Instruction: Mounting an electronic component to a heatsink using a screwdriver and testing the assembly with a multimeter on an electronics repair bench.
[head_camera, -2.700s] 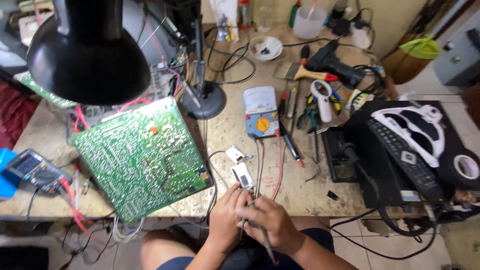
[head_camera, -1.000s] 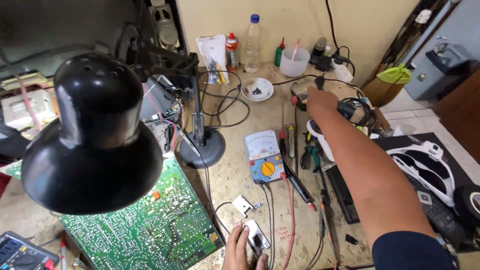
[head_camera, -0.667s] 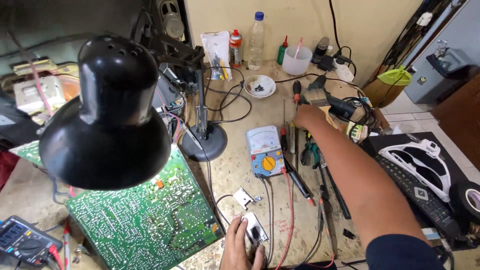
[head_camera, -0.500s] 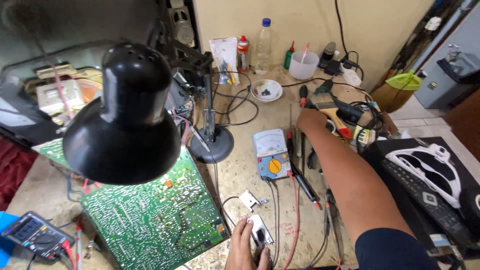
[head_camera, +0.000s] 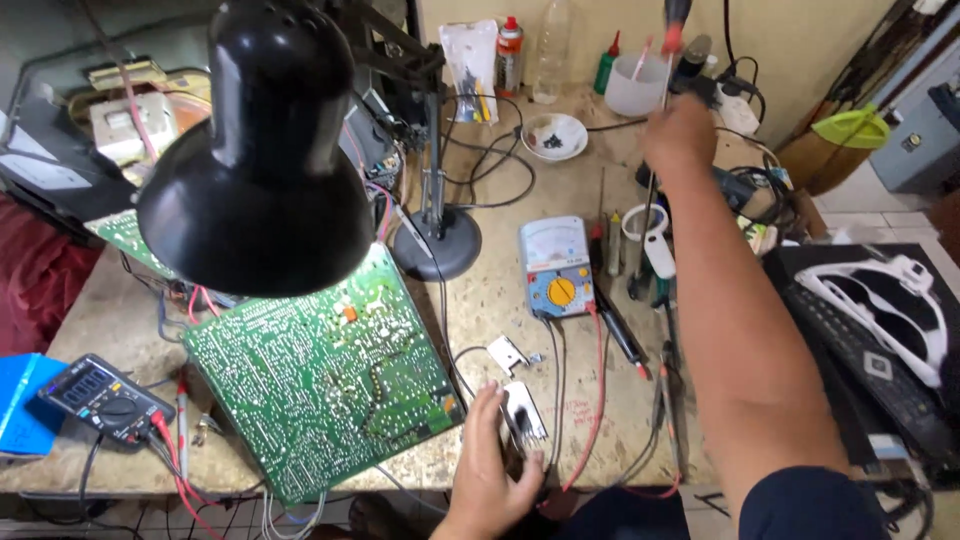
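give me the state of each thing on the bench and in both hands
right hand: raised, gripping a screwdriver
left hand: holding a small metal part
green circuit board: solder side up, tilted
desk lamp: head pointing down
analog meter: flat, leads plugged in
digital meter: face up

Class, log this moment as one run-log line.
left hand: holds small metal part | right hand: lifts screwdriver | beside: circuit board, analog multimeter

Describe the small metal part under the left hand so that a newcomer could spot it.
Start at the big green circuit board. By its right corner, the left hand rests on a shiny finned metal piece. A smaller one lies untouched just above it.
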